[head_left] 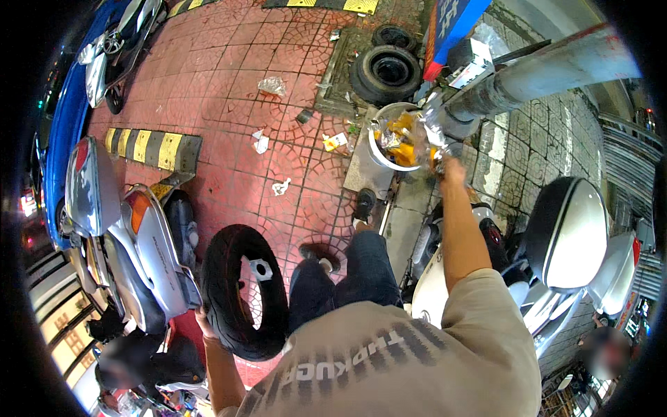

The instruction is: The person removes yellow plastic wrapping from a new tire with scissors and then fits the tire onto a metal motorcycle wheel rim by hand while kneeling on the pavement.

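My left hand (206, 324) grips the outer side of a black motorcycle tyre (272, 306), held upright beside my left leg. A pale label with a dark round mark (261, 270) shows in the tyre's opening. Reaching far to the right, my right hand (452, 172) is at the rim of a white bucket (376, 147). Crinkled clear plastic wrapping (432, 128) appears bunched at its fingers, blurred and partly over the bucket. Yellow and clear rubbish (401, 139) fills the bucket.
Used tyres (386, 73) lie beyond the bucket, near a grey pole (549, 73). Parked scooters flank me: a silver one (149, 257) left, a white one (432, 285) right. Litter (260, 142) dots the red paving. Striped kerb ramps (153, 149) lie left. A person (149, 365) is at lower left.
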Demonstrator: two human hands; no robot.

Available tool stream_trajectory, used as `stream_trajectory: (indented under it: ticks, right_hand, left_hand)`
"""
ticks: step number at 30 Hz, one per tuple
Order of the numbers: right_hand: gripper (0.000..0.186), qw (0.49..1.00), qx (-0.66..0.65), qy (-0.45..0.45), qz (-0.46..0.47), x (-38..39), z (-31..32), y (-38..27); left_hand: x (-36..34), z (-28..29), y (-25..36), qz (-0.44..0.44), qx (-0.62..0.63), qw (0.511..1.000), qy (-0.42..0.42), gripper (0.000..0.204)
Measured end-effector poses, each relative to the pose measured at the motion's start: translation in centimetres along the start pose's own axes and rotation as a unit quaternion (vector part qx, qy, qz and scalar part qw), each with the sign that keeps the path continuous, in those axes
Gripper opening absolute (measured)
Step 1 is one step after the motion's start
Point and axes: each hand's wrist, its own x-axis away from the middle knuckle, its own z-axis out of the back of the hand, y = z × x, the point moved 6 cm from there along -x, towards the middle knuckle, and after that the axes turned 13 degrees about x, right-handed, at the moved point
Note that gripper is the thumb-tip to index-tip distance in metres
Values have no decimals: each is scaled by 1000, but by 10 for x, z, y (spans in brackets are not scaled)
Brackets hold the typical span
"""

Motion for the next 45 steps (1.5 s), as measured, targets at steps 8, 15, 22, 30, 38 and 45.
stream_trajectory:
  ticks: [8,15,22,30,38,45]
  right_hand:
    - [45,787,532,92,298,-140,-109,57]
    - [77,616,712,76,329,-30,-174,-21]
    - [79,810,473,-282,202,125,-187,74]
    - [82,841,100,-497,-189,263,-248,150]
    - [69,833,97,-492,233,364,-269,-22]
    - [19,411,360,-439,714,676,-238,19]
  left_hand:
    - [-2,-42,-40,-33,15,990,134,77]
    - [-26,-65,-59,-71,74,983,152,82]
    - [-53,-88,-59,-106,124,981,101,87]
    - [10,-151,9,-239,59,968,57,93]
    - [78,-218,39,-390,-237,884,105,105]
    - [166,-146,71,-491,-193,836,150,91]
